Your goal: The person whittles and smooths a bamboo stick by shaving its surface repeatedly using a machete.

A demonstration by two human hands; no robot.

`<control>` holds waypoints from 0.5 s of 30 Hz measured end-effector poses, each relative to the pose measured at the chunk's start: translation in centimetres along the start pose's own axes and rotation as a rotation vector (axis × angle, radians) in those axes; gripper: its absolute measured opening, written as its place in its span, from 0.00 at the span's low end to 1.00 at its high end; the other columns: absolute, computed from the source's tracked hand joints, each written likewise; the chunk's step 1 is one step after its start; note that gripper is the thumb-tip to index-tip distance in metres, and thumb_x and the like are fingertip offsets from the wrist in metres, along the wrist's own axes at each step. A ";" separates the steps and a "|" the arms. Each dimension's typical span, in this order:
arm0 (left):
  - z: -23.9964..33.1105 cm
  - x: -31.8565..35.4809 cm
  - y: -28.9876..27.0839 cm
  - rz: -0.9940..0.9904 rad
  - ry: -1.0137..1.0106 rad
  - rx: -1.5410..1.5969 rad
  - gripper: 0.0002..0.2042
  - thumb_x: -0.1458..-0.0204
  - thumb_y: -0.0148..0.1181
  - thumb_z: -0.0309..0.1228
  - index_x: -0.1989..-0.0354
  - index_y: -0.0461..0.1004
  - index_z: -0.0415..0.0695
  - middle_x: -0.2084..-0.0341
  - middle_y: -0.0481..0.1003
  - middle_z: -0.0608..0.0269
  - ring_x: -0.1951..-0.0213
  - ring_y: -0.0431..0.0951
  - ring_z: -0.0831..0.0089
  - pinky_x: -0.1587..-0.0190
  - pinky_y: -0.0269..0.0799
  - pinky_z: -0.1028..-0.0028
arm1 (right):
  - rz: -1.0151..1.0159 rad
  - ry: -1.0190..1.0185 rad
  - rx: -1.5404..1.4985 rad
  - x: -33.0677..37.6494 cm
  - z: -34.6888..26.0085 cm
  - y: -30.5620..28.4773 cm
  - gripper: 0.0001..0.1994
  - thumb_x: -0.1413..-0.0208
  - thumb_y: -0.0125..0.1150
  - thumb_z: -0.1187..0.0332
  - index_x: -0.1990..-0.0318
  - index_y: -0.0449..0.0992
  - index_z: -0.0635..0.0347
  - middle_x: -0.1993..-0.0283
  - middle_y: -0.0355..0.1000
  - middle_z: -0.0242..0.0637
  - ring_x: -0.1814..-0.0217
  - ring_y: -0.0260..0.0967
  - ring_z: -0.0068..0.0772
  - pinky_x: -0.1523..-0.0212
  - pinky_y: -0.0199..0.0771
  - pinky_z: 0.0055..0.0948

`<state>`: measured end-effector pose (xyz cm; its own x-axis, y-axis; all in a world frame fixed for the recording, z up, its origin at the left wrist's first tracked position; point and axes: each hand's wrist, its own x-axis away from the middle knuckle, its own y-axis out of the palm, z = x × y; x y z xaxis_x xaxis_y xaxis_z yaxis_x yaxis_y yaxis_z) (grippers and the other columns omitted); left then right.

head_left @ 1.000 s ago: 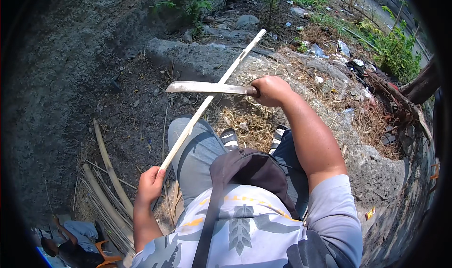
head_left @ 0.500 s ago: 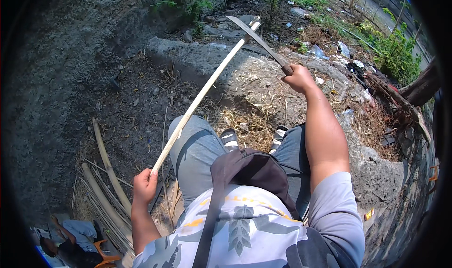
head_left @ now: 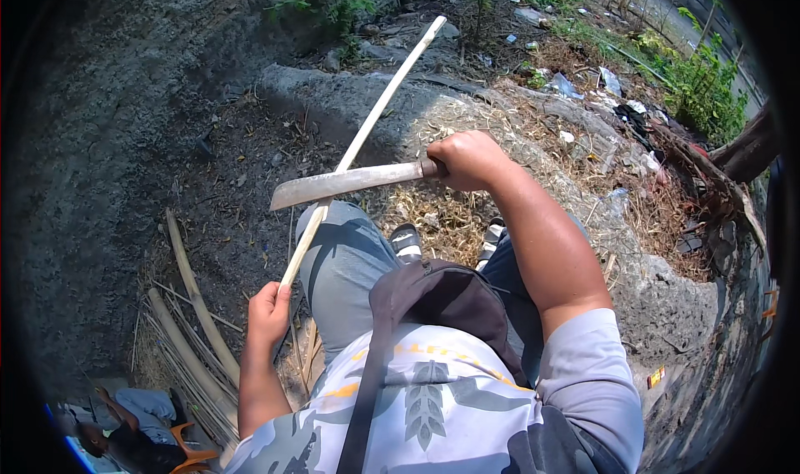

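Note:
My left hand (head_left: 268,314) is closed round the lower end of a long pale wooden stick (head_left: 387,95). The stick slants up and away to the right, passing over my left knee. My right hand (head_left: 467,159) grips the dark handle of a machete (head_left: 354,182). Its broad blade points left and lies across the stick, a little above my left knee. Blade and stick overlap here; whether the edge bites into the wood I cannot tell.
Long bent poles and thin canes (head_left: 196,286) lie at the left, beside a rough grey wall (head_left: 92,157). Dry shavings (head_left: 433,232) cover the ground around my sandals. A concrete ledge (head_left: 325,95) runs ahead. Another person (head_left: 137,432) sits at the lower left.
My right hand has drawn the machete back toward me and left, from the stick's far end to its middle. The blade has swung to point left. The stick's far end has shifted slightly left.

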<state>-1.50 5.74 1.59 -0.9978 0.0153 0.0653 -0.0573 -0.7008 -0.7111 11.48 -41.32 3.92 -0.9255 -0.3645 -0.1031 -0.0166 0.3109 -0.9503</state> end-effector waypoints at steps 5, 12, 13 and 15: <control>1.6 0.0 0.4 -0.013 0.046 -0.003 0.16 0.32 0.57 0.39 0.65 0.76 0.37 0.82 0.67 0.73 0.77 0.62 0.84 0.75 0.60 0.75 | 0.060 0.134 0.010 0.6 2.2 -0.9 0.09 0.49 0.69 0.60 0.65 0.79 0.53 0.67 0.79 0.46 0.60 0.78 0.55 0.60 0.77 0.51; 5.7 -3.0 2.3 0.016 0.123 0.033 0.16 0.32 0.57 0.40 0.64 0.77 0.38 0.82 0.67 0.74 0.78 0.62 0.84 0.76 0.59 0.74 | 0.211 0.237 -0.101 1.4 3.7 -1.6 0.13 0.46 0.70 0.58 0.62 0.78 0.56 0.65 0.79 0.51 0.59 0.77 0.58 0.60 0.76 0.50; 6.8 -3.5 3.0 0.010 0.135 0.069 0.15 0.32 0.57 0.39 0.64 0.77 0.38 0.82 0.67 0.74 0.77 0.62 0.85 0.76 0.59 0.75 | 0.215 0.192 -0.072 1.6 2.8 -1.7 0.13 0.45 0.70 0.58 0.63 0.77 0.56 0.65 0.78 0.50 0.60 0.77 0.58 0.61 0.76 0.50; 8.7 -4.5 4.2 -0.013 0.144 0.142 0.14 0.33 0.58 0.38 0.64 0.77 0.38 0.81 0.68 0.75 0.76 0.62 0.85 0.75 0.60 0.75 | 0.226 0.079 -0.072 1.4 1.6 -0.8 0.12 0.49 0.70 0.61 0.64 0.75 0.55 0.69 0.77 0.48 0.63 0.77 0.58 0.62 0.76 0.52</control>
<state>3.03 -3.47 4.35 -0.9922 0.1198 -0.0347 -0.0746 -0.7935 -0.6040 10.75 -43.47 4.10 -0.9353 -0.2100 -0.2848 0.1698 0.4397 -0.8819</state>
